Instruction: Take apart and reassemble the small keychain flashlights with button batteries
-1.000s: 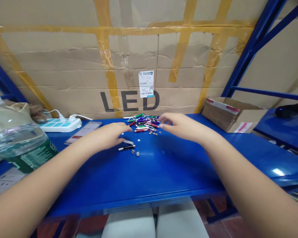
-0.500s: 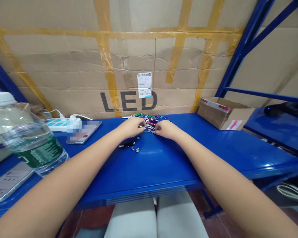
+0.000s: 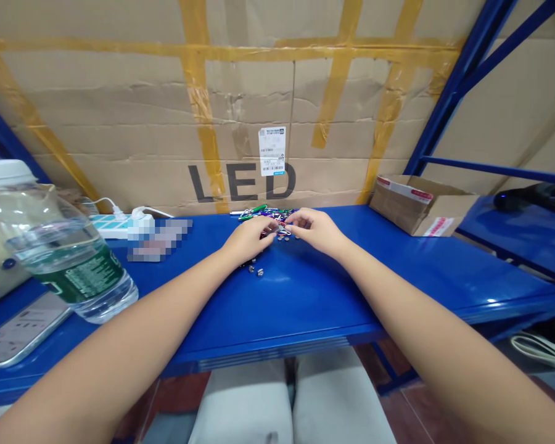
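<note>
A blue steel shelf [image 3: 333, 296] runs across the view, backed by a large cardboard carton [image 3: 254, 105] crossed with yellow tape and printed "LED". Near its right end sits a small open cardboard box [image 3: 409, 209] edged with red-and-white tape; from this angle, nothing shows inside it. At the left stands a large clear plastic water bottle [image 3: 69, 259] with a white cap and a green label, its liquid clear. Behind it lie a white power strip [image 3: 113, 225] and a pixelated phone [image 3: 160, 239], with a second phone [image 3: 25, 327] nearer the shelf's front edge.

Most of the work on the shelf remains in a single loose heap: colored keychain flashlights [image 3: 263, 213] with metal clips lie tangled at the center, and none can be seen in a container. A few small metal caps [image 3: 260, 272] lie apart, just in front of the hands. The left hand [image 3: 247, 239] is curled narrowly at the heap's front edge, and the right hand [image 3: 313, 229] pinches inward beside it, their fingertips nearly meeting. Whether either hand holds a piece is too small to tell.
</note>
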`<state>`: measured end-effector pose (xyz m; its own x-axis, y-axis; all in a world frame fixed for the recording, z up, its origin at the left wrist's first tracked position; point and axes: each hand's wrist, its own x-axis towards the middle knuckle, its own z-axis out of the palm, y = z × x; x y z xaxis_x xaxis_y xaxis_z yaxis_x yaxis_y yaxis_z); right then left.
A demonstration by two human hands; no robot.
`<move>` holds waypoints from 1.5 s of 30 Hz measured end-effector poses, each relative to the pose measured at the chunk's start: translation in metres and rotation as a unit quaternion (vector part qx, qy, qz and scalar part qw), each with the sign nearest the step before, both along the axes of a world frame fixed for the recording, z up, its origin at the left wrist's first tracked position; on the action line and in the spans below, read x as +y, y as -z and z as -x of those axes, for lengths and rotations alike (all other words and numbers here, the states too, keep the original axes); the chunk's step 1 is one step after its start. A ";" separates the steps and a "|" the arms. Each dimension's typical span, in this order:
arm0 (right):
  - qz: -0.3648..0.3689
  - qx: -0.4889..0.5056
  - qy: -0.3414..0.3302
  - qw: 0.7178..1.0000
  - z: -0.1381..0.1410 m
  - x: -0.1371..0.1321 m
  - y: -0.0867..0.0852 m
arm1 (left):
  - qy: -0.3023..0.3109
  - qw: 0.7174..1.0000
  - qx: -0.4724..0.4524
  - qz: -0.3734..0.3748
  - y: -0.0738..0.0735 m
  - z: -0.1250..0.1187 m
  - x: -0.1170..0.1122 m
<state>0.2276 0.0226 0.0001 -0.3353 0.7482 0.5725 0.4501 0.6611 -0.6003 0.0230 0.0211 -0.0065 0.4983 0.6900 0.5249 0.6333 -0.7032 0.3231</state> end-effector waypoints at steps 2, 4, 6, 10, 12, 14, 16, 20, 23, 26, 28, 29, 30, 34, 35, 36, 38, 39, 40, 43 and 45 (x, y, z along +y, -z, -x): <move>-0.009 0.006 -0.011 1.000 0.003 -0.002 0.001 | 0.008 1.000 -0.017 -0.002 -0.001 -0.001 -0.002; -0.016 0.008 -0.019 1.000 0.006 -0.003 0.003 | 0.015 0.999 -0.029 -0.006 -0.001 -0.001 -0.003; -0.018 0.016 -0.020 1.000 0.007 -0.004 0.004 | 0.019 0.999 -0.034 -0.011 -0.001 -0.001 -0.004; -0.013 0.040 -0.015 0.999 0.010 -0.005 0.005 | 0.017 0.998 -0.051 -0.014 -0.001 -0.001 -0.005; -0.005 0.049 -0.020 0.999 0.012 -0.006 0.006 | 0.020 0.998 -0.060 -0.010 0.000 -0.002 -0.006; 0.002 0.058 -0.027 0.998 0.012 -0.006 0.006 | 0.023 0.998 -0.065 -0.008 0.000 -0.002 -0.006; -0.001 0.065 -0.029 0.997 0.012 -0.006 0.006 | 0.025 0.997 -0.069 -0.009 0.000 -0.002 -0.005; -0.018 0.057 -0.016 0.998 0.011 -0.004 0.009 | 0.031 0.997 -0.077 -0.001 0.002 -0.002 -0.003; -0.022 0.048 -0.016 0.998 0.011 -0.002 0.012 | 0.038 0.996 -0.081 0.011 0.003 -0.002 -0.004; -0.024 0.043 -0.014 0.999 0.011 0.000 0.015 | 0.046 0.995 -0.083 0.015 0.003 -0.002 -0.004; -0.026 0.039 -0.016 0.999 0.012 0.000 0.016 | 0.045 0.995 -0.084 0.020 0.003 -0.002 -0.005; -0.030 0.036 -0.019 0.999 0.012 0.000 0.016 | 0.044 0.995 -0.086 0.024 0.002 -0.002 -0.005; -0.033 0.033 -0.021 0.999 0.012 0.000 0.015 | 0.042 0.995 -0.089 0.028 0.002 -0.002 -0.005; -0.049 0.008 0.013 0.999 0.008 0.000 0.011 | 0.021 0.995 -0.097 0.022 0.001 -0.003 -0.006; -0.058 -0.004 0.035 0.998 0.006 0.001 0.010 | 0.013 0.996 -0.092 0.013 0.001 -0.003 -0.006; -0.069 -0.023 0.059 0.996 0.003 0.002 0.010 | 0.005 0.997 -0.083 0.003 0.000 -0.002 -0.006; -0.089 -0.093 0.097 0.987 -0.004 0.006 0.011 | -0.010 0.998 -0.062 -0.014 -0.001 -0.002 -0.006; -0.091 -0.141 0.105 0.980 -0.008 0.008 0.012 | -0.018 0.998 -0.052 -0.020 -0.001 -0.001 -0.005; -0.086 -0.189 0.105 0.973 -0.010 0.011 0.015 | -0.024 0.998 -0.044 -0.023 -0.001 -0.001 -0.005; -0.067 -0.269 0.102 0.955 -0.014 0.019 0.023 | -0.033 0.999 -0.035 -0.023 -0.001 0.000 -0.004; -0.064 -0.275 0.116 0.952 -0.013 0.023 0.027 | -0.030 0.999 -0.037 -0.014 0.001 0.000 -0.003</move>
<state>0.2407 0.0456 -0.0267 -0.4454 0.7741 0.4498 0.8156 0.5581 -0.1528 0.0227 0.0184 -0.0071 0.4160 0.7014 0.5788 0.6497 -0.6746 0.3505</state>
